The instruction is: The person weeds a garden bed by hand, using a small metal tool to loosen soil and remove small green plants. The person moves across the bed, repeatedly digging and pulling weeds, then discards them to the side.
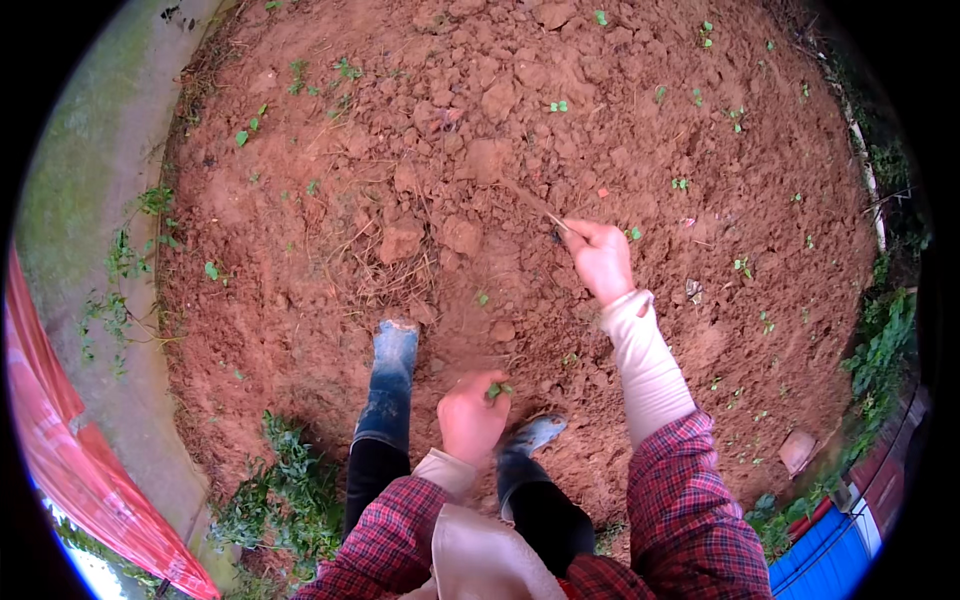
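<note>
My right hand is closed around a thin handle or stick that points up and left over the reddish soil; its far end blurs against the ground, so its kind cannot be told. Below and to the left, my left hand holds a small green seedling between thumb and fingers, above the ground between my two boots. Small two-leaved seedlings grow scattered across the soil, one of them just right of my right hand.
Dry roots and stalks lie by large clods, ahead of my muddy blue boot. The other boot is to the right. A leafy plant grows at lower left. A concrete strip and red sheeting border the left.
</note>
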